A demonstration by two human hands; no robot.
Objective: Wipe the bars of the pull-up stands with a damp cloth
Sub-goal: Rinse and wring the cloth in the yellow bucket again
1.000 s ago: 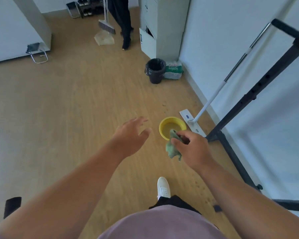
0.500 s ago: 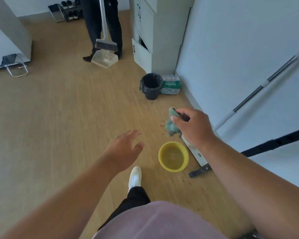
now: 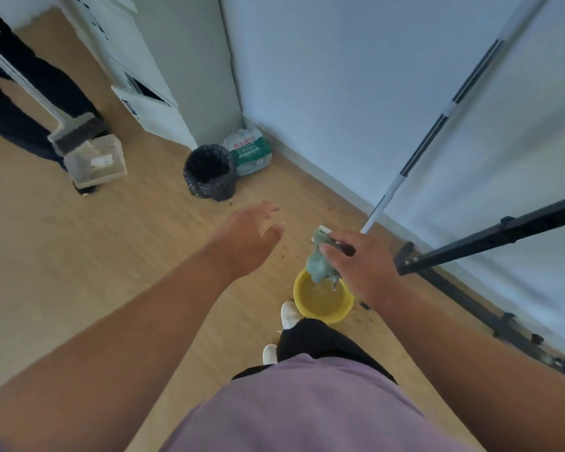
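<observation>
Since half a second ago the view has turned, and the right hand [image 3: 361,265] with the cloth [image 3: 320,264] now hangs directly above the yellow bowl [image 3: 323,296] instead of beyond it. Its fingers pinch the cloth at the top. This cloth is green, soft, crumpled into a wet-looking bunch, and its lower end hangs over the bowl's rim. The left hand [image 3: 248,243] hovers beside it, fingers spread and relaxed, holding nothing. One black metal bar [image 3: 490,238] of the pull-up stand crosses at the right, straight and matte, apart from the cloth. A round black bin [image 3: 209,172] stands on the wooden floor [image 3: 79,239].
</observation>
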